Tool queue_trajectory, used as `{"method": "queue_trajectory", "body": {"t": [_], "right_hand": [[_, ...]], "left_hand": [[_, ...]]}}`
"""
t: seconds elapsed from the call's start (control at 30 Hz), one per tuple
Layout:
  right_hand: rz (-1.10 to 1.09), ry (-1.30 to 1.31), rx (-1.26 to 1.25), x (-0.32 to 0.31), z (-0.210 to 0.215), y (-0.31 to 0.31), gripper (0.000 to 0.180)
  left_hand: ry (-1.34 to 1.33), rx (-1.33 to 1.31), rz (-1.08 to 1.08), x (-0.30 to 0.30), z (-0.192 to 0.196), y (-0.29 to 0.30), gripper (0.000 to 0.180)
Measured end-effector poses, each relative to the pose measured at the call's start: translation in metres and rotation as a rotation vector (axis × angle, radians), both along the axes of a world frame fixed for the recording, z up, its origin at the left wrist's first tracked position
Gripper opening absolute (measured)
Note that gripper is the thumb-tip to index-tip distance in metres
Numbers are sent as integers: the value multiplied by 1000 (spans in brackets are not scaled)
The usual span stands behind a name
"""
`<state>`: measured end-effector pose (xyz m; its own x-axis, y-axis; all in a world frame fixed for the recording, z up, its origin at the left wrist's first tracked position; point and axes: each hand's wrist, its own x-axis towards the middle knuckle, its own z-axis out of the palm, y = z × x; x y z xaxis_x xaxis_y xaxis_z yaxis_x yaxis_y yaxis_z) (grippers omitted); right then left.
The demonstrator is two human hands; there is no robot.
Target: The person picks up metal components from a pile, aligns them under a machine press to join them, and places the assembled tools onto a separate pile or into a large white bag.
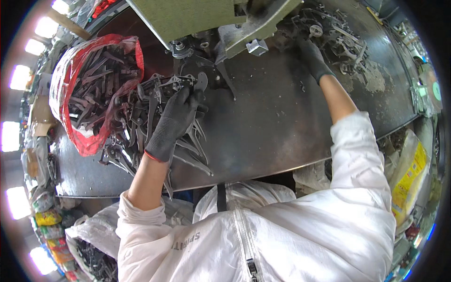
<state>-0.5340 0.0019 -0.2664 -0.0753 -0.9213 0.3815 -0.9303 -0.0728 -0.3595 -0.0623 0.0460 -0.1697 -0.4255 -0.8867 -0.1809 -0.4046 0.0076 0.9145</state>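
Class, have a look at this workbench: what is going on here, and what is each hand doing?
A person in a white jacket works at a dark metal table under a green machine. The gloved left hand grips a flat metal part at the edge of a pile of similar parts, beside a red plastic bag full of them. The gloved right hand reaches into another heap of metal pieces on the far right.

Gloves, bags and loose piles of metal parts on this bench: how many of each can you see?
Dark work gloves: 2, left hand, right hand
Red bags of metal parts: 1
Loose piles of metal parts: 2, left pile, right pile
Total: 5
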Motion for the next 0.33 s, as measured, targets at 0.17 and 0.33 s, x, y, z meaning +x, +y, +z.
{"method": "queue_trajectory", "body": {"t": [0.17,0.33], "right_hand": [[253,-472,67,131,67,36,34],[180,-1453,481,206,93,62,48]], "left_hand": [[155,212,105,5,-13,-14,42],[-81,111,-47,-6,-15,-31,56]]}}
